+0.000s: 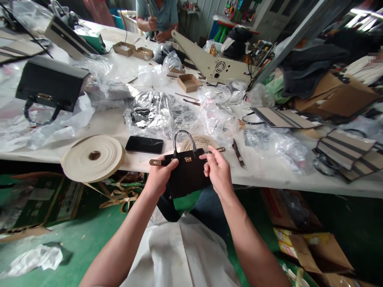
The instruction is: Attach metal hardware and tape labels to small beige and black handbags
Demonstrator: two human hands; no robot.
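Observation:
A small black handbag [188,177] with a gold clasp plate and one raised, film-wrapped handle [184,133] is held at the table's front edge. My left hand [160,175] is closed on its upper left corner, thumb on the front. A strap end with gold metal [157,162] sticks out left past that thumb. At the upper right corner is my right hand [218,169], index finger stretched out and the other fingers partly bent, its fingertips at the bag's edge. Another metal-tipped strap end [220,150] shows just behind those fingers.
A roll of cream tape [92,158] and a black phone [144,144] lie left of the bag. Crumpled clear plastic [158,113] covers mid-table. A larger black handbag [49,85] lies left, striped bag pieces [348,149] right. Across the table, a person [157,20] works beside a beige machine [217,65].

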